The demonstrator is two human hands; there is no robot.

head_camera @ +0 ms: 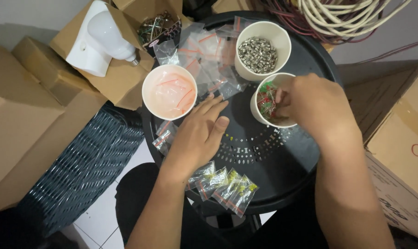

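Note:
My right hand point(315, 103) reaches into a white paper cup point(257, 110) filled with small red and green LEDs; its fingertips are pinched inside the cup, and I cannot see whether they hold one. My left hand point(197, 133) lies flat, palm down, fingers apart, on the round black table point(264, 161), holding nothing. Near the table's front edge, by my left wrist, lies a row of small clear zip bags point(227, 186) with yellow-green parts. Another cup point(263, 50) holds small metallic parts. A third cup point(169, 91) holds empty clear bags with red strips.
Loose empty zip bags point(204, 53) are spread across the back of the table. Cardboard boxes point(15, 110) stand left and right; a white bulb point(108, 32) lies on one. Coiled cables point(338, 16) hang at the top. A dark wicker piece point(84, 161) sits left.

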